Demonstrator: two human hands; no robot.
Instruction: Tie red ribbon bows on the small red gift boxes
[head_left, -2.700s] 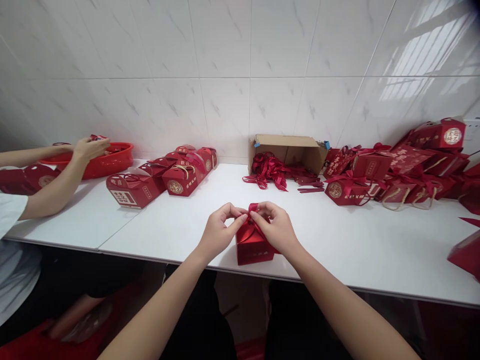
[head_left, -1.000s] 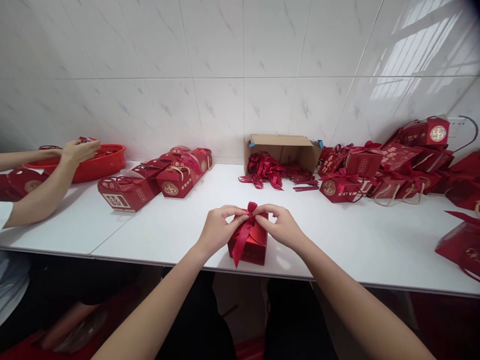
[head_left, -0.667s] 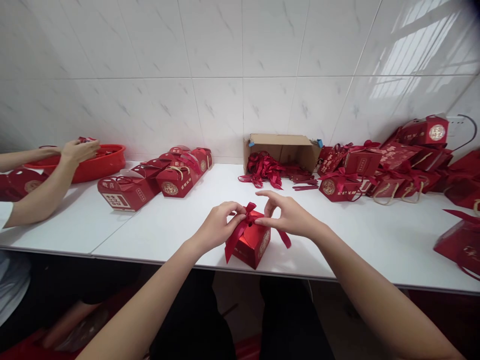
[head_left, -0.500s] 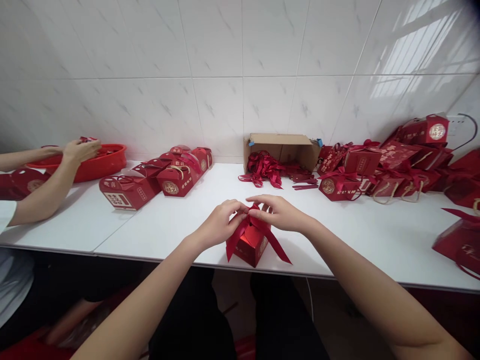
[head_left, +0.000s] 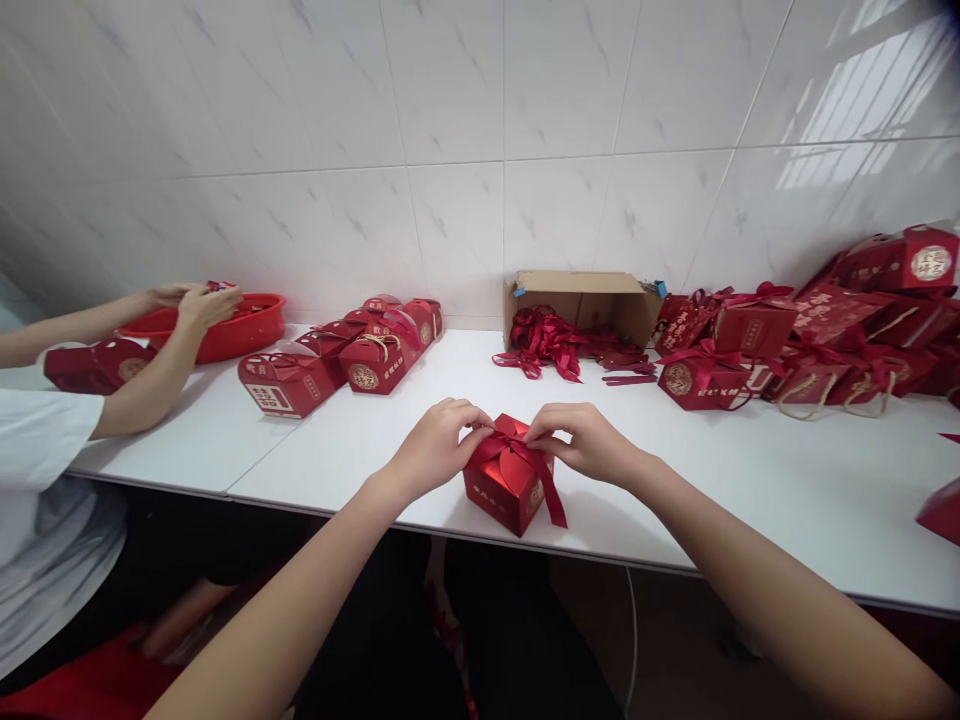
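Note:
A red gift box [head_left: 504, 492] with pale lettering stands on the white table close to its front edge. Across its folded top runs a red ribbon [head_left: 553, 492], knotted in the middle, with one tail hanging down the right side. My left hand [head_left: 444, 440] is closed at the box's left, thumb and fingertips pinching the ribbon. On the right, my right hand [head_left: 583, 440] pinches the ribbon between thumb and fingers near the knot. Both hands touch the top of the box, and the fingertips cover parts of the ribbon.
Behind the box, a cardboard box [head_left: 585, 284] lies with red ribbons [head_left: 541, 340] spilling out. Red gift boxes [head_left: 709, 385] are piled at right; more boxes [head_left: 289, 385] stand at left. A co-worker's hands [head_left: 196, 302] are over a red basin [head_left: 262, 325].
My hands have moved apart from above the knot, drawing the ribbon sideways and lower on the box top. The view has shifted left, showing more of the co-worker.

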